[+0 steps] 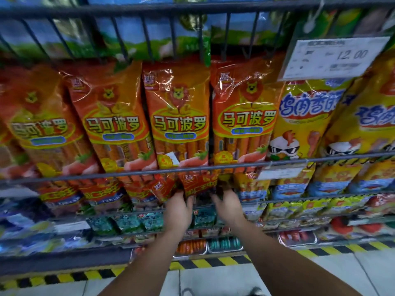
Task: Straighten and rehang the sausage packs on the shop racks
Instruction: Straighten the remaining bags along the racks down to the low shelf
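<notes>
Orange sausage packs (pixel 179 116) with a lion logo hang side by side on the upper wire rack (pixel 192 169). Below its front bar hangs a row of red sausage packs. My left hand (pixel 178 210) grips the lower edge of one red pack (pixel 197 185) from the left. My right hand (pixel 229 207) reaches up beside it, with fingertips curled on the pack's right edge, partly hidden in shadow. Both forearms stretch up from the bottom of the view.
Yellow chicken sausage packs (pixel 299 124) hang to the right under a white price tag (pixel 333 57) reading 12.00. Lower racks hold green, blue and red packs (pixel 136 221). A black-and-yellow hazard strip (pixel 213 263) runs along the floor under the shelving.
</notes>
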A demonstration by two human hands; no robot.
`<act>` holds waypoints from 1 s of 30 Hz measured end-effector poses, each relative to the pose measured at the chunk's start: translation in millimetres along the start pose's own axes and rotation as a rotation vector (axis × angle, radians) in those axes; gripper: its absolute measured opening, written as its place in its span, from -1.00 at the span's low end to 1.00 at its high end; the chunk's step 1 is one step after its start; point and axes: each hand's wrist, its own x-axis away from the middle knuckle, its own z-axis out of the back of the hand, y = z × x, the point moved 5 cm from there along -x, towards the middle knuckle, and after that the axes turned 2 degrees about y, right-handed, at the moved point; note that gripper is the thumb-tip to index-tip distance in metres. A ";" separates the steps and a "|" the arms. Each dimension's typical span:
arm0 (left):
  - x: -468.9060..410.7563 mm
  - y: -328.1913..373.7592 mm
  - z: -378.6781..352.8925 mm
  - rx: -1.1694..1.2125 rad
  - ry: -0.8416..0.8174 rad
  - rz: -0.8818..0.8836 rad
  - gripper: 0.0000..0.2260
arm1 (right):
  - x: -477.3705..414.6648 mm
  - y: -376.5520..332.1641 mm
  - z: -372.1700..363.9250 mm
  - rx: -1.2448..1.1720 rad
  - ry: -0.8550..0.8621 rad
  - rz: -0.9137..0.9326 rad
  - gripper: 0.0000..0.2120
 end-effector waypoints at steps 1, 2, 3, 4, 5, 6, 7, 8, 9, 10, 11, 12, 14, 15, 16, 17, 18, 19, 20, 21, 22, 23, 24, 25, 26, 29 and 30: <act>-0.7 0.2 1.1 0.001 0.001 -0.006 -0.79 | 2.0 1.2 -0.4 -0.038 0.026 -0.028 -0.81; -1.8 0.8 2.1 0.002 0.001 -0.015 -0.78 | 4.0 2.4 -1.1 -0.070 0.053 -0.048 -0.81; -3.2 1.3 2.2 0.000 0.000 -0.026 -0.77 | 6.8 1.8 -0.9 -0.092 0.083 -0.051 -0.81; -5.0 2.2 2.1 -0.003 0.000 -0.041 -0.75 | 9.6 0.5 0.5 -0.105 0.119 -0.041 -0.81; -7.2 3.5 1.6 -0.009 -0.001 -0.052 -0.72 | 12.0 -0.7 3.0 -0.118 0.159 -0.027 -0.80; -9.4 5.9 1.0 -0.012 -0.003 -0.060 -0.71 | 14.3 -2.1 7.0 -0.130 0.199 -0.016 -0.78; -11.5 8.4 -0.4 -0.011 -0.009 -0.065 -0.69 | 15.6 -2.8 11.8 -0.132 0.233 -0.007 -0.76; -13.4 11.8 -2.4 -0.007 -0.017 -0.074 -0.69 | 16.0 -3.0 16.7 -0.122 0.264 0.000 -0.74; -14.8 15.2 -4.8 -0.005 -0.025 -0.085 -0.69 | 17.0 -3.2 21.6 -0.108 0.285 0.003 -0.72; -16.0 18.5 -7.6 -0.009 -0.033 -0.097 -0.69 | 17.5 -2.5 25.5 -0.095 0.297 0.007 -0.71; -17.2 20.5 -11.1 -0.018 -0.043 -0.104 -0.68 | 18.0 -1.6 28.2 -0.082 0.298 0.015 -0.70; -18.4 21.2 -15.1 -0.029 -0.054 -0.105 -0.68 | 18.2 0.5 29.5 -0.066 0.294 0.018 -0.70; -20.0 19.6 -22.8 -0.056 -0.078 -0.087 -0.70 | 18.3 6.1 30.7 -0.029 0.277 0.002 -0.71; -20.4 18.1 -26.2 -0.069 -0.087 -0.076 -0.71 | 17.9 9.4 30.4 -0.012 0.264 -0.009 -0.71; -20.6 16.7 -29.1 -0.084 -0.093 -0.072 -0.72 | 17.7 11.9 30.5 0.006 0.247 -0.013 -0.70; -20.6 15.8 -31.4 -0.100 -0.094 -0.076 -0.71 | 17.8 13.6 30.1 0.025 0.227 -0.013 -0.70; -20.3 15.7 -32.9 -0.115 -0.090 -0.082 -0.71 | 18.0 14.4 29.8 0.040 0.209 -0.005 -0.69; -20.8 15.7 -34.2 -0.126 -0.082 -0.088 -0.70 | 18.5 14.6 29.7 0.045 0.196 0.001 -0.67; -21.6 15.8 -35.5 -0.135 -0.078 -0.088 -0.68 | 18.9 15.1 29.7 0.051 0.184 0.005 -0.65; -22.5 15.9 -36.2 -0.146 -0.076 -0.085 -0.67 | 18.9 16.2 29.9 0.060 0.172 -0.003 -0.66; -23.2 16.0 -37.1 -0.161 -0.078 -0.077 -0.66 | 18.3 17.5 30.5 0.073 0.161 -0.010 -0.68; -23.5 16.7 -37.3 -0.173 -0.077 -0.070 -0.65 | 17.7 18.7 31.5 0.087 0.152 -0.017 -0.70; -23.2 16.8 -37.5 -0.173 -0.078 -0.060 -0.65 | 16.9 19.9 32.2 0.098 0.146 -0.016 -0.71; -22.8 16.4 -37.6 -0.158 -0.080 -0.045 -0.66 | 16.5 21.4 32.9 0.108 0.141 -0.012 -0.73; -22.0 15.3 -37.9 -0.136 -0.084 -0.028 -0.66 | 16.2 22.4 33.2 0.116 0.137 -0.003 -0.74; -19.0 12.6 -39.0 -0.080 -0.097 0.017 -0.67 | 16.3 25.9 32.0 0.114 0.123 0.027 -0.76; -17.8 12.2 -39.1 -0.056 -0.099 0.033 -0.65 | 16.7 26.2 31.8 0.110 0.118 0.039 -0.77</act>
